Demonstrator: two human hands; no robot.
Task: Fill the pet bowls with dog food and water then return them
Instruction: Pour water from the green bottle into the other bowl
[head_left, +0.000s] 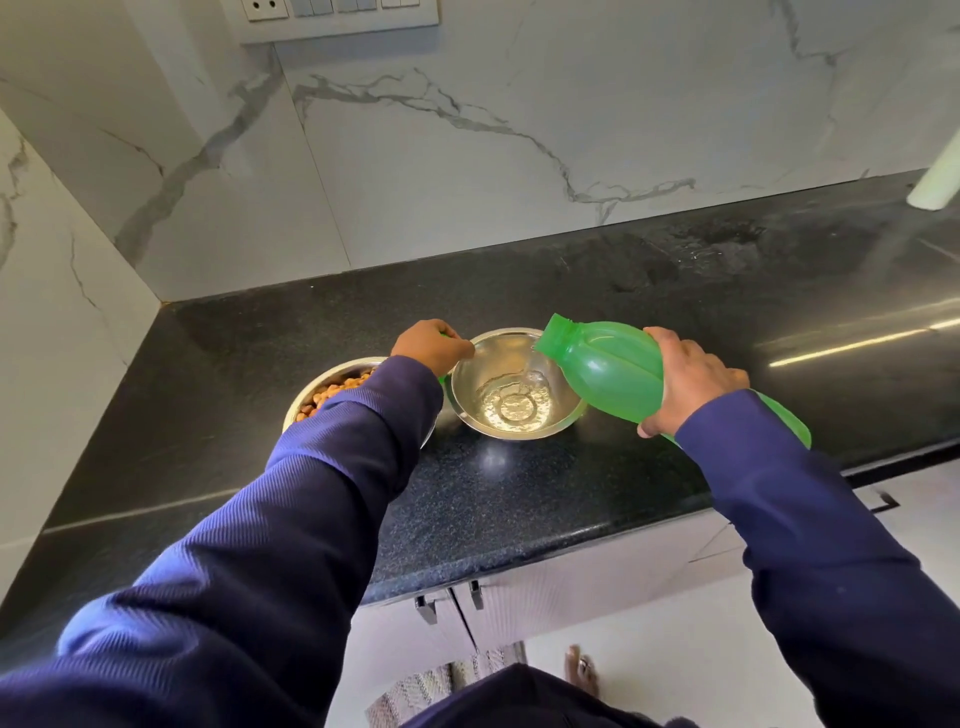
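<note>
Tilting over the steel water bowl (514, 384) on the black desk (519, 499), the green bottle (602, 369) is wrapped by the right hand (685, 379), its fingers (727, 375) closed around it. The left hand (434, 345) is curled at the bowl's rim, pinching something green. A kibble bowl (337, 387) sits just beside.

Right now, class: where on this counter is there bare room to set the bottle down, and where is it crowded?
Free: the black granite counter in front of the steel water bowl, toward the front edge, and the long stretch right of the green plastic bottle. Crowded: the steel bowl of dog food sits close beside the water bowl, with the left hand at its rim.
</note>
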